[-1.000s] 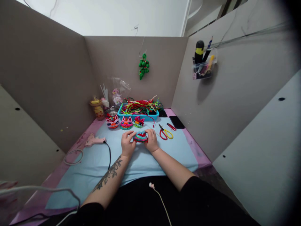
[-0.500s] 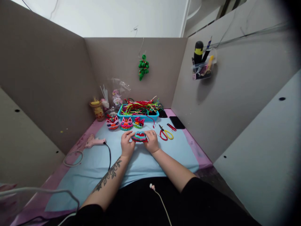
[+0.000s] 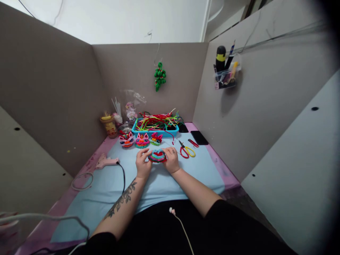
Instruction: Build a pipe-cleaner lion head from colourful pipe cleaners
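Observation:
Between my hands is a small craft piece (image 3: 157,156) with layered red, light blue, pink and green bands, held just above the light blue cloth. My left hand (image 3: 143,163) pinches its left edge, and my right hand (image 3: 171,160) grips its right edge. Behind it stand a pink and red animal-face piece (image 3: 126,140), a pink one with orange and teal (image 3: 142,140), and a magenta one with green (image 3: 156,139). Scissors (image 3: 187,150) with red and yellow handles lie right of my right hand.
A blue tray (image 3: 170,134) of colourful fuzzy stems stands at the back. A pink glue gun (image 3: 106,161) with a cord lies left. A red cutter (image 3: 193,143) and black phone (image 3: 199,138) lie right. A cup (image 3: 109,127) stands back left; grey panels surround the table.
The held piece has tilted slightly, showing more of its red middle. Both hands keep their hold in nearly the same place. The camera view has shifted a little.

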`<state>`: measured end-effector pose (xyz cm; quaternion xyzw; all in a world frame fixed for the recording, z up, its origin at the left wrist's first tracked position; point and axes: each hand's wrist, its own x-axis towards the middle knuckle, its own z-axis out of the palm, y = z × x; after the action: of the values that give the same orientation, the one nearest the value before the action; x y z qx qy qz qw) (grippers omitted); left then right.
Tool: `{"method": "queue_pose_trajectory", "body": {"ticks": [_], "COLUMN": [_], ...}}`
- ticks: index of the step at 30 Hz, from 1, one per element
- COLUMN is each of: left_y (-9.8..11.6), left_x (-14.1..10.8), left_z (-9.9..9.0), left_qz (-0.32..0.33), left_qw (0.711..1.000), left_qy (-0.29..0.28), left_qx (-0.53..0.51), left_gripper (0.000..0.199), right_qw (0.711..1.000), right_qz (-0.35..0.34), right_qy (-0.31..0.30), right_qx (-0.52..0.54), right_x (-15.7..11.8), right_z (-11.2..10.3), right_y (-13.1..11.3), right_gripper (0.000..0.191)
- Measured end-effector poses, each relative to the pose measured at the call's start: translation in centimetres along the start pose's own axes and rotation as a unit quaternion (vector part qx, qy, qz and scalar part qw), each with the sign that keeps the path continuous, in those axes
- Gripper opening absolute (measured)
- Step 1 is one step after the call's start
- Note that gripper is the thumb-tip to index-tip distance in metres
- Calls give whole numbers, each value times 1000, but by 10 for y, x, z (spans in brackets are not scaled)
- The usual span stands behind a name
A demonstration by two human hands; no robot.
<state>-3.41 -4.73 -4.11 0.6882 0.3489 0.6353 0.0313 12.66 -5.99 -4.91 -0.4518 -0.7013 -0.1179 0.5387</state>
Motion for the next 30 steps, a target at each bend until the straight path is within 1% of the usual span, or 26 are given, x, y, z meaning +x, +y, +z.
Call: {"method": "queue_pose_trajectory", "body": {"ticks": [7, 12, 17, 24, 30], "left_y": [0, -2, 0, -1, -1], "left_x": [0, -1, 0, 0, 0], "left_z": [0, 0, 0, 0, 0], "left_qz": [2, -11, -10, -2, -3], "left_qw": [1000, 1000, 1000, 1000, 1000], "left_qy": [0, -9, -9, -4, -5], "left_qx": [8, 13, 11, 8, 13], "left_gripper": [23, 23, 23, 21, 20], "right_qw": [1000, 1000, 1000, 1000, 1000], "right_qz": [6, -6, -12, 4, -6], "right_qy": [-1, 2, 7, -14, -4], "right_qx": [0, -4, 2, -13, -6], "right_x": [1, 2, 2, 1, 1], "right_z": [-1, -2, -1, 0, 0], "right_y": [-2, -3, -1, -1, -1], "right_gripper": [27, 28, 29, 26, 27]}}
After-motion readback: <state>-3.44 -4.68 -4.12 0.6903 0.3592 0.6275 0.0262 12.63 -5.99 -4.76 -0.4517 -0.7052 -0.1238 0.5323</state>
